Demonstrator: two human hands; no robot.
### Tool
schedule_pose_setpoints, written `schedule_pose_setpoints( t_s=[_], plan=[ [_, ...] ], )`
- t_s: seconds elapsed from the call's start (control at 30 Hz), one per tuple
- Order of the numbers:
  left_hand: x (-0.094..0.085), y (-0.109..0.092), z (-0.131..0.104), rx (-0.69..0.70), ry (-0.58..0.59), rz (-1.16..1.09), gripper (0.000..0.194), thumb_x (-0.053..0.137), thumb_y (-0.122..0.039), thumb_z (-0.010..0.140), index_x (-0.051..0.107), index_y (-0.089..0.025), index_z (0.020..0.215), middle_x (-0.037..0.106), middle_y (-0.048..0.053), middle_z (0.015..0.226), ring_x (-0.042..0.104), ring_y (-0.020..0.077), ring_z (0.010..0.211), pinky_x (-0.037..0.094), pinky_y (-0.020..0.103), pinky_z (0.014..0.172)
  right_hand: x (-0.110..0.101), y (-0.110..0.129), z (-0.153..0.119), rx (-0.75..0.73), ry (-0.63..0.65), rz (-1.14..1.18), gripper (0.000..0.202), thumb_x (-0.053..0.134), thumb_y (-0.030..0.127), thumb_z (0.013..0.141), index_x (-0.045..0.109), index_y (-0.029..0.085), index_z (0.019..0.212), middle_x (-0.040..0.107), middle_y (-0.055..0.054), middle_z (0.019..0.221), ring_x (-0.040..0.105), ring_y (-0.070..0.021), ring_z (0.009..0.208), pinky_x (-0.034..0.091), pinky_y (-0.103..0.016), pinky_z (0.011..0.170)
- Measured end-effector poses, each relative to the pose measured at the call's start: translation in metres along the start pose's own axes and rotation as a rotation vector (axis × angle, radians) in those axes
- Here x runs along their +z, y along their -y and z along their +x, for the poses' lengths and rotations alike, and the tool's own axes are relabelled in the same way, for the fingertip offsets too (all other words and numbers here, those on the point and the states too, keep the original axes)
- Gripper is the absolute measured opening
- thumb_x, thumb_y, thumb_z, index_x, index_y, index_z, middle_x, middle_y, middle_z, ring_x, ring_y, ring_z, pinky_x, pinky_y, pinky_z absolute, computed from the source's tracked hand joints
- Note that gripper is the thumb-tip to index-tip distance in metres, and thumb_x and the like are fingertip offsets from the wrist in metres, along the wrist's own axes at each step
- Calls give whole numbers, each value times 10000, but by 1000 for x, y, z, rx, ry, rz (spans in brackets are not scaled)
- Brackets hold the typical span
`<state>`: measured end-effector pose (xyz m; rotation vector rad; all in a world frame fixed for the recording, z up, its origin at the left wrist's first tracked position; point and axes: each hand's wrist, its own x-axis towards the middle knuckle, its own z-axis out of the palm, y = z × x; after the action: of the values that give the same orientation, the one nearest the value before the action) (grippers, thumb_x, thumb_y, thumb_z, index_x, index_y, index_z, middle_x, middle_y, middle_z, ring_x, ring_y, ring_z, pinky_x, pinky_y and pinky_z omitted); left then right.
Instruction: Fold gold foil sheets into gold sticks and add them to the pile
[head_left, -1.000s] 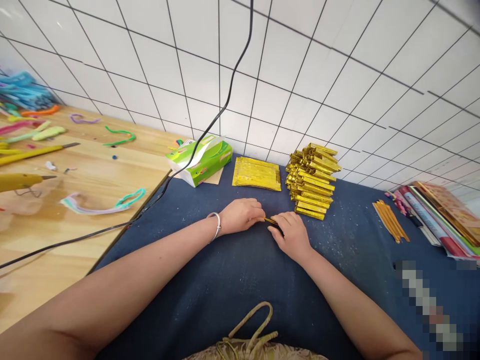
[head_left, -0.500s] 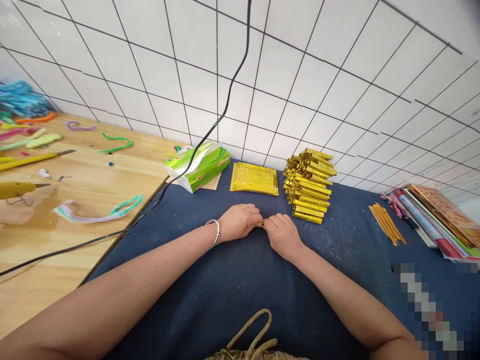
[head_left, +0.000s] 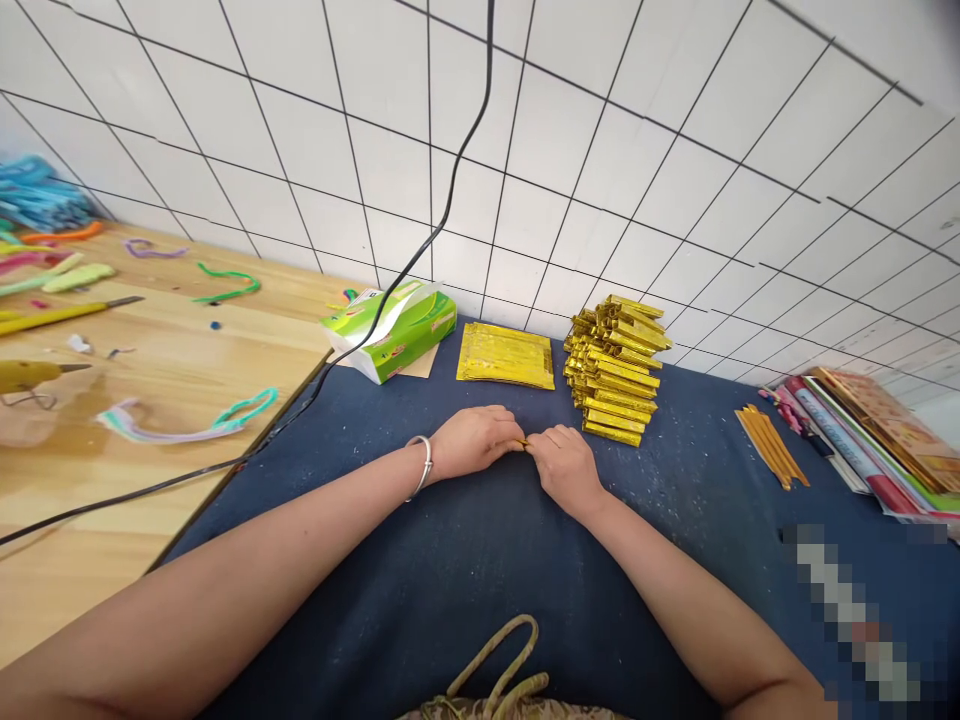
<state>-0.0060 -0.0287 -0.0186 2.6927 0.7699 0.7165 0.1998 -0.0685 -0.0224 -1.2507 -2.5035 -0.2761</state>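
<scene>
My left hand (head_left: 474,442), with a silver bangle at the wrist, and my right hand (head_left: 566,468) meet over the dark blue cloth (head_left: 465,560). Fingers of both are closed on a small gold strip (head_left: 520,444), mostly hidden by them. Behind my hands lies a flat stack of gold sheets (head_left: 505,356). To its right rises a pile of folded gold tubes (head_left: 615,375).
A green tissue box (head_left: 405,335) stands behind my left hand. A black cable (head_left: 442,215) hangs across the view. Pipe cleaners and a yellow glue gun (head_left: 34,376) are on the wooden table at left. Orange-gold strips (head_left: 772,447) and books (head_left: 862,440) lie right.
The whole view has shifted slightly. A little more of the gold strip shows between my fingertips; both hands stay closed on it.
</scene>
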Motion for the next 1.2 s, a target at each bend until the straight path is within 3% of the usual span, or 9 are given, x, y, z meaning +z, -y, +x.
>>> schedule_pose_setpoints(
  t_s=[0.13, 0.3, 0.57, 0.77, 1.0, 1.2],
  plan=[
    [-5, 8, -4, -116, -76, -108, 247, 424, -337, 931, 619, -200, 995, 630, 37, 908, 571, 145, 878, 438, 246, 793, 3, -6, 2, 96, -52, 129, 232, 387, 264, 954, 609, 200, 952, 613, -56, 806, 510, -186, 785, 365, -322, 736],
    [-12, 18, -7, -228, -190, -265, 230, 475, -362, 904, 624, -194, 949, 640, 21, 890, 579, 131, 828, 449, 243, 766, 4, -10, 3, 167, -101, 277, 235, 390, 291, 952, 613, 217, 942, 630, -52, 840, 540, -187, 800, 403, -320, 748],
    [-16, 22, -8, -274, -220, -409, 237, 511, -369, 878, 638, -170, 864, 626, 18, 819, 567, 127, 771, 448, 243, 730, 3, -10, 2, 227, -66, 322, 211, 428, 308, 935, 617, 212, 941, 638, -47, 847, 556, -179, 811, 418, -299, 760],
    [-14, 37, -11, -359, -272, -460, 221, 532, -367, 861, 632, -170, 853, 610, 9, 825, 557, 130, 788, 428, 251, 749, 2, -10, 2, 285, -57, 357, 230, 413, 328, 937, 616, 220, 952, 637, -39, 844, 565, -174, 817, 423, -286, 757],
    [-15, 54, -13, -389, -147, -629, 238, 584, -388, 817, 631, -156, 843, 609, 13, 814, 551, 136, 779, 428, 262, 752, -2, -8, 2, 278, -21, 330, 236, 432, 341, 930, 597, 213, 818, 622, -28, 773, 554, -166, 776, 409, -281, 730],
    [-26, 59, -17, -371, -32, -644, 252, 587, -397, 806, 644, -154, 844, 605, 9, 787, 528, 130, 763, 416, 258, 738, -4, -5, 2, 200, 8, 277, 245, 444, 337, 929, 592, 203, 788, 621, -28, 751, 540, -158, 754, 388, -276, 719]
  ],
)
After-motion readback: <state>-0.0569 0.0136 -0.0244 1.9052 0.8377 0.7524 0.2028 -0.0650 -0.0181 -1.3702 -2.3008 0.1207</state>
